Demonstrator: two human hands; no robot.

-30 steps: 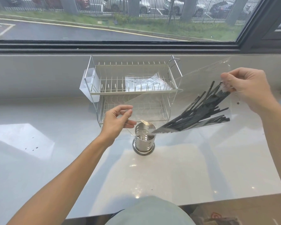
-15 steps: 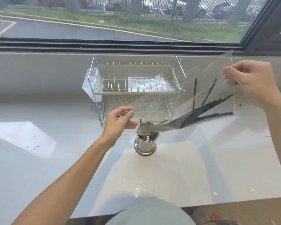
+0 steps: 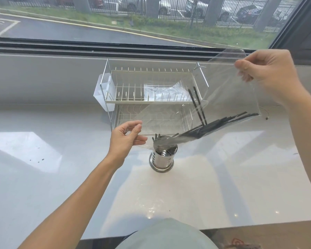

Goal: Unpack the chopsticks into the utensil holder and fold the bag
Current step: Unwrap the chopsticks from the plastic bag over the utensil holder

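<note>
**Mid-pour: most chopsticks are still in the bag**

So the utensil holder [image 3: 162, 158] sits on the white counter [image 3: 61, 177], just in front of the dish rack [image 3: 151, 97]. The clear bag [image 3: 232, 97] is tilted above it, mouth right at the holder's rim. The right hand [image 3: 264, 69] pinches the bag's far corner up high, up and to the right of the holder. The left hand [image 3: 127, 139], just left of the holder, pinches the mouth edge between thumb and fingers.

The black chopsticks [image 3: 214, 125] mostly lie bunched along the bag's lower edge, pointing down at the holder. A few tips poke up at the rim, so I'd say a few are in or nearly in. Two sit crossways higher in the bag.

Left to do, I reckon: the rest of the pour, and all the folding.
</note>
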